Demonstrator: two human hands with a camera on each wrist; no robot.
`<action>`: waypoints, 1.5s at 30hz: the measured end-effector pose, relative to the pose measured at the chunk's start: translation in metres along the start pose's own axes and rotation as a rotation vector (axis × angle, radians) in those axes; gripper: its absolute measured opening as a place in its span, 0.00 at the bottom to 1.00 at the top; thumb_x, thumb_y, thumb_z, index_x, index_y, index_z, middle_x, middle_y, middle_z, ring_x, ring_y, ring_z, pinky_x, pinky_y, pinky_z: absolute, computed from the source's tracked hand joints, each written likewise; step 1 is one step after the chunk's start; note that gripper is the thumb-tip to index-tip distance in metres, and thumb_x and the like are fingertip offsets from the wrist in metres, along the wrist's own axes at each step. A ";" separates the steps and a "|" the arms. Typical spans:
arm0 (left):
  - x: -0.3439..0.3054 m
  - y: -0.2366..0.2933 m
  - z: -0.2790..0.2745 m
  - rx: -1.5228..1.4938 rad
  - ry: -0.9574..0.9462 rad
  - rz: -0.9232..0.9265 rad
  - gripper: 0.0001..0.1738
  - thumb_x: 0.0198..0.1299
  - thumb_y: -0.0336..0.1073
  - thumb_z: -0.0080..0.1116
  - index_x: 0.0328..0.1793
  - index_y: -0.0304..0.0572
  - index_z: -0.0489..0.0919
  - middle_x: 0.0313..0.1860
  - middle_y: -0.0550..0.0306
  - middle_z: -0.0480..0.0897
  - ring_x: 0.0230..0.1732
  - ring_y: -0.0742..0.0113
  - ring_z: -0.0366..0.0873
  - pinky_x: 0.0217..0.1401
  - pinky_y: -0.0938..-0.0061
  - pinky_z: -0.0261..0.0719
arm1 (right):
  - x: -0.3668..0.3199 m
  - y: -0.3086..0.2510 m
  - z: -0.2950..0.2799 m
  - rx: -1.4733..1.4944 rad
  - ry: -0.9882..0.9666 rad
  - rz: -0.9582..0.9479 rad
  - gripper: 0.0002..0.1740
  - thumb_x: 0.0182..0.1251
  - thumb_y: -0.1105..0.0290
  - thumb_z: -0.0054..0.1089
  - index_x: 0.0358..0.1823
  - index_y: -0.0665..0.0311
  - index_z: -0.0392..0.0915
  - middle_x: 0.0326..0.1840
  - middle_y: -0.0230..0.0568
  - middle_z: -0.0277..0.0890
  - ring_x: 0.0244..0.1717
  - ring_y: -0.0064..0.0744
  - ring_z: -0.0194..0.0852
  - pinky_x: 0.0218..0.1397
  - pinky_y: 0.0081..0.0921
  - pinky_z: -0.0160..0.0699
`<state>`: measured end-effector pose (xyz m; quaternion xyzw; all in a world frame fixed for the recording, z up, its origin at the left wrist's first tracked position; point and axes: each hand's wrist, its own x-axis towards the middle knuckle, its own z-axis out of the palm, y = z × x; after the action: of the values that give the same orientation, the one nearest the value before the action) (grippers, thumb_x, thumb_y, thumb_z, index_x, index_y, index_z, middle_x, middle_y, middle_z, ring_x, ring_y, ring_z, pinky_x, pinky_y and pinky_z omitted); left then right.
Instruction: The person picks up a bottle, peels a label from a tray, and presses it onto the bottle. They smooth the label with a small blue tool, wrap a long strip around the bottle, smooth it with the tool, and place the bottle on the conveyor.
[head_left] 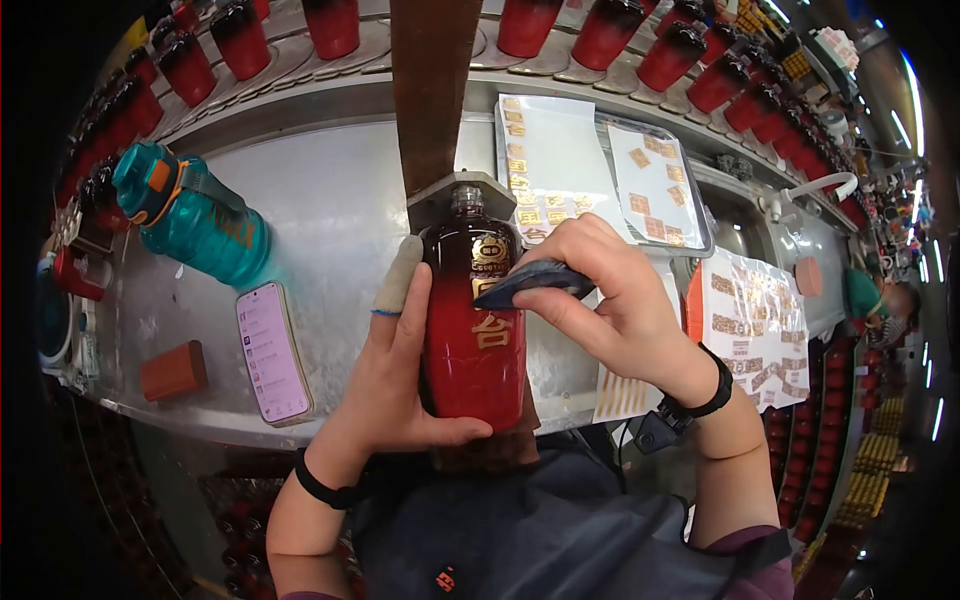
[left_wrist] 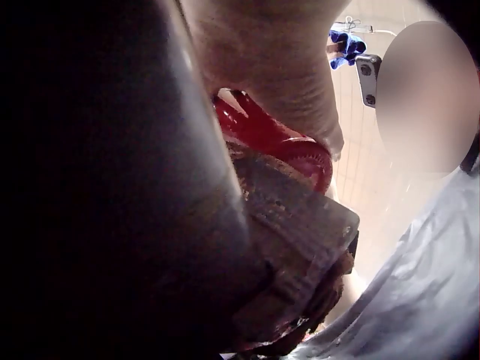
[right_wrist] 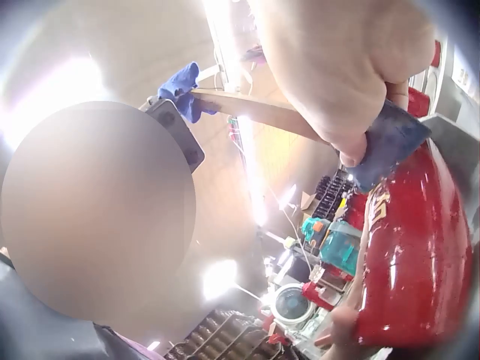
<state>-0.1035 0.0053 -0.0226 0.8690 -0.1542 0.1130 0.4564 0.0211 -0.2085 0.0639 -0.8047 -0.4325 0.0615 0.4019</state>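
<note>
A red glass bottle (head_left: 475, 370), dark toward its neck, lies with the neck pointing away from the person. Gold characters and an emblem (head_left: 490, 255) run down its front. My left hand (head_left: 385, 385) grips the bottle from the left, its thumb across the lower end and a beige finger cover on one finger. Between thumb and fingers, my right hand (head_left: 610, 290) pinches a thin dark blue flexible pad (head_left: 535, 284), pressing its edge at the gold characters. The right wrist view shows this pad (right_wrist: 390, 146) against the red bottle (right_wrist: 416, 247).
A grey rest (head_left: 440, 195) and brown post stand beyond the bottle's neck. Left are a teal water bottle (head_left: 200, 225), a phone (head_left: 274, 353) and a reddish-brown block (head_left: 173, 371). A tray (head_left: 708, 232) with gold sticker sheets and another sheet (head_left: 755, 325) lie right. Red cups (head_left: 335, 25) line the back.
</note>
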 end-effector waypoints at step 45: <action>0.023 0.037 -0.012 0.380 -0.068 0.210 0.47 0.46 0.67 0.72 0.66 0.42 0.80 0.71 0.52 0.74 0.76 0.40 0.60 0.75 0.47 0.64 | -0.072 0.072 -0.071 0.540 0.273 0.588 0.15 0.75 0.69 0.58 0.60 0.64 0.78 0.44 0.26 0.78 0.44 0.13 0.76 0.50 0.12 0.73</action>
<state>-0.0970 -0.0079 0.0201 0.9218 -0.2350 0.1574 0.2649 0.0545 -0.3263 0.0425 -0.7605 -0.0955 0.1775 0.6172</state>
